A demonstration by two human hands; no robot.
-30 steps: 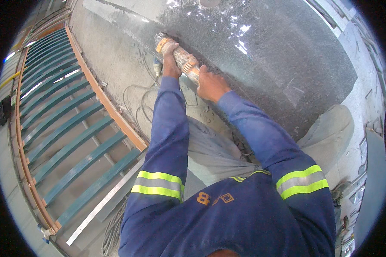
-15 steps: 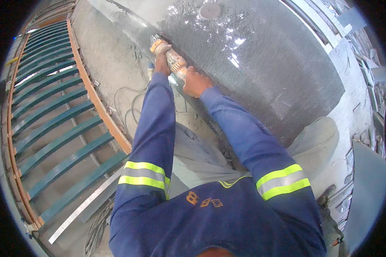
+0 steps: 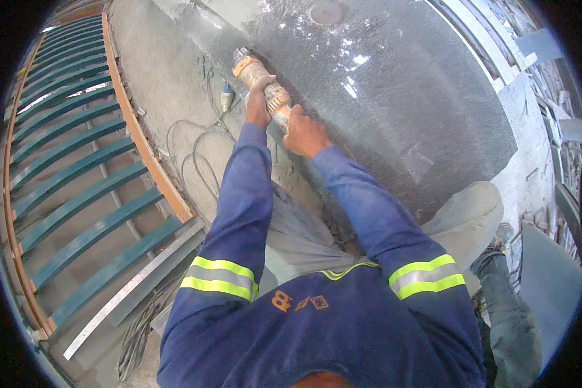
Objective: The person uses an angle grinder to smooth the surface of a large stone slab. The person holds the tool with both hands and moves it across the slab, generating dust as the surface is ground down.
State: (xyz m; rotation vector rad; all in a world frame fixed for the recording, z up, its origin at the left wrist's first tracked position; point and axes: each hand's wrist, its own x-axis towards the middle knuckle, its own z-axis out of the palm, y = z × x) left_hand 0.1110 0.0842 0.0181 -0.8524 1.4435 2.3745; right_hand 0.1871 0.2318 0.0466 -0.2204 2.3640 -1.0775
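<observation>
A long, dusty orange-and-white grinder (image 3: 277,98) with a metal nose lies slantwise along the left edge of a dark, glossy slab (image 3: 420,116). My left hand (image 3: 258,102) is wrapped round its front part, behind the metal nose. Its rear end is in my right hand (image 3: 306,132), fingers closed round it. The nose's underside is hidden, so contact with the slab cannot be made out. Next to my left hand, a blue-and-white cable connector (image 3: 227,97) lies on the dusty ground, with a thin grey cable (image 3: 195,152) looping from it.
At left stands a long frame with green slats (image 3: 87,194) and orange-brown rails. A pale metal strip (image 3: 119,304) and a bundled cable (image 3: 136,343) lie near it. A round disc (image 3: 326,13) rests on the slab. Another person's leg (image 3: 514,330) and a grey panel (image 3: 549,284) are at lower right.
The grinder and both hands have shifted slightly right in the picture, uncovering the blue-and-white connector. The other person's leg shows more at lower right. Both hands keep their grip.
</observation>
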